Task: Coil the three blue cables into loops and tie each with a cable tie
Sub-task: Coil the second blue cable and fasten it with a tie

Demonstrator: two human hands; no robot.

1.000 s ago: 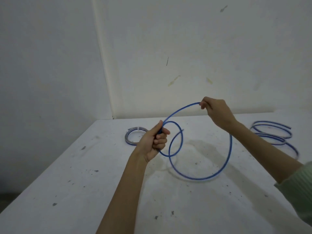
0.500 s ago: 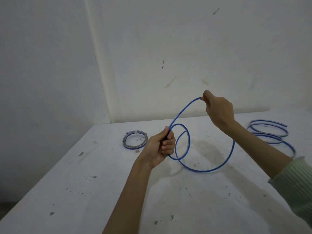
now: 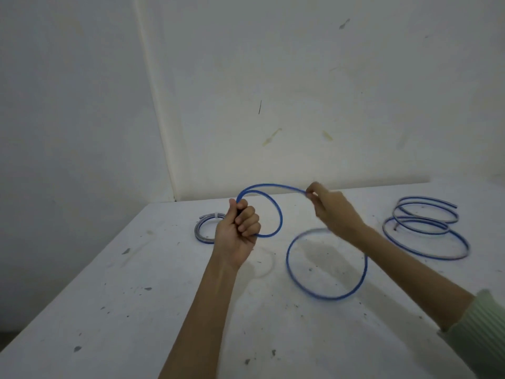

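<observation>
the blue cable (image 3: 326,292) is held above the table (image 3: 136,310), its slack turn hanging nearest; a finished loop is clenched in the left hand (image 3: 236,231) so it cannot spring open, while the next stretch is pinched by the right hand (image 3: 332,212) for feeding across. beyond the left hand a tied coil (image 3: 203,232) lies; an uncoiled cable (image 3: 426,228) rests right of the hands, nothing obstructing.

Motion-blurred blue cable (image 3: 326,269) partly behind right forearm (image 3: 396,258)

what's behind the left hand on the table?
A coiled cable bound with a white tie lies behind the left hand, which covers the coil's right side.
</observation>
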